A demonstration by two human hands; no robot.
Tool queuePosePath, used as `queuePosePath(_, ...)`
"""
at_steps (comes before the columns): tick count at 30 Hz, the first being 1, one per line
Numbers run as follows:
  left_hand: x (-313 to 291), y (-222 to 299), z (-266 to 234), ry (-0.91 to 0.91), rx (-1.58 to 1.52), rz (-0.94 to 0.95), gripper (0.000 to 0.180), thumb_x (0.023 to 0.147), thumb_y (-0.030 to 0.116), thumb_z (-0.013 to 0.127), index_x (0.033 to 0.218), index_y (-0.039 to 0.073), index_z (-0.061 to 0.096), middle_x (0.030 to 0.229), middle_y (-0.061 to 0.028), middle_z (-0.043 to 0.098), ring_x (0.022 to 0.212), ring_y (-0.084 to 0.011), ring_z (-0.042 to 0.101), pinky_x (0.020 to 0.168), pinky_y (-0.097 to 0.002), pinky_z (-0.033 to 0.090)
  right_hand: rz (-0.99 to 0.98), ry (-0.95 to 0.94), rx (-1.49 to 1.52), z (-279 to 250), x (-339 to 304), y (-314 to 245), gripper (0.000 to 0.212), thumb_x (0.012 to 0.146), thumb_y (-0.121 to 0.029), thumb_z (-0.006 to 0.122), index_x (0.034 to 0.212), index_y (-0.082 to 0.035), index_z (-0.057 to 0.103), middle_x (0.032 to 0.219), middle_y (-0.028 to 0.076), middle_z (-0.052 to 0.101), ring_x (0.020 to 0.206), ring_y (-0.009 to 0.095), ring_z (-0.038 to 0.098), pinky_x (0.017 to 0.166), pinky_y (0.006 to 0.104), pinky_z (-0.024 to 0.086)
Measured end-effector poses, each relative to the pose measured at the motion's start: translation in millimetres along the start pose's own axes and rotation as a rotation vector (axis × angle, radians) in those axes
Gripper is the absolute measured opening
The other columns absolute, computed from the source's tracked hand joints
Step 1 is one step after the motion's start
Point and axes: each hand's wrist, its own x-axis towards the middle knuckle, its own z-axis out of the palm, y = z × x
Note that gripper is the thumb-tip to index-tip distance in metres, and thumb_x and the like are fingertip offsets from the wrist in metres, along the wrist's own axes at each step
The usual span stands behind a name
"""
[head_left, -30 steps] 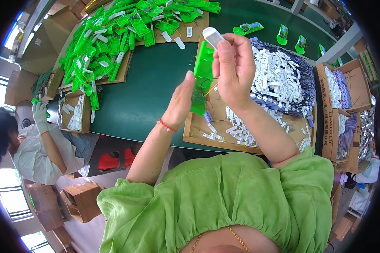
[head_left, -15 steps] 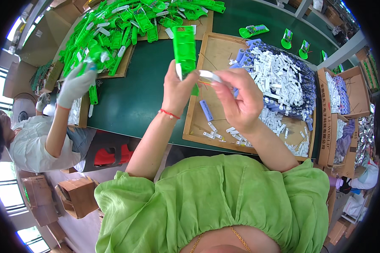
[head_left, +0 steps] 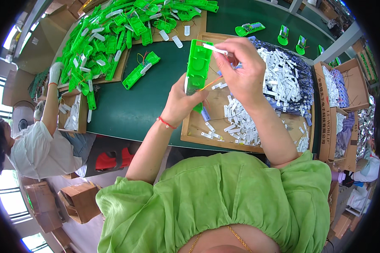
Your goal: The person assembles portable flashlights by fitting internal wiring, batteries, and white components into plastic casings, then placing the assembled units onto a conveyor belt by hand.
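My left hand (head_left: 179, 101) is closed around the near end of a long green plastic housing (head_left: 198, 67), its hollow side with round and square recesses facing up. My right hand (head_left: 245, 69) pinches a slim white plastic piece (head_left: 215, 49). That piece slants over the far end of the housing; whether it touches cannot be made out. A thin orange wire (head_left: 210, 83) runs between the housing and my right hand. Below the housing, a blue cylindrical cell (head_left: 205, 114) lies in a wooden tray (head_left: 190, 134), partly covered by the housing.
White pieces (head_left: 278, 78) are heaped over blue cells in the tray. A green shell with wires (head_left: 141, 71) lies on the green table (head_left: 114, 109), near a pile of green shells (head_left: 109, 38). A co-worker's gloved hand (head_left: 55, 72) is by that pile. Cardboard boxes (head_left: 323, 114) stand at right.
The housing has come lower and slightly right. My right hand has moved the white piece up to its far end. A green shell now lies on the table; the co-worker's hand has withdrawn left.
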Motion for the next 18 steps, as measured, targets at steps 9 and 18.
queuePosePath(9, -10, 2, 6, 0.13, 0.61, 0.023, 0.039, 0.07, 0.009, 0.07, 0.105, 0.0, 0.054, 0.081, -0.0026, 0.058, 0.073, -0.0089, 0.053, 0.067, -0.0267, 0.047, -0.232, -0.138, -0.424, 10, -6, 23, 0.023, 0.086, -0.011, 0.062, 0.107, -0.002, 0.058, 0.104, 0.012, 0.057, 0.097, 0.032, 0.055, 0.081, 0.0423, 0.046)
queuePosePath(18, -15, 10, 11, -0.042, 0.755, -0.164, 0.032, 0.076, 0.02, 0.075, 0.097, 0.001, 0.061, 0.082, -0.0063, 0.065, 0.071, -0.0088, 0.058, 0.064, -0.027, 0.048, 0.84, -0.685, 0.291, -13, 2, 36, 0.077, 0.095, -0.06, 0.034, 0.082, 0.005, 0.072, 0.073, 0.014, 0.068, 0.071, 0.018, 0.063, 0.074, 0.027, 0.048)
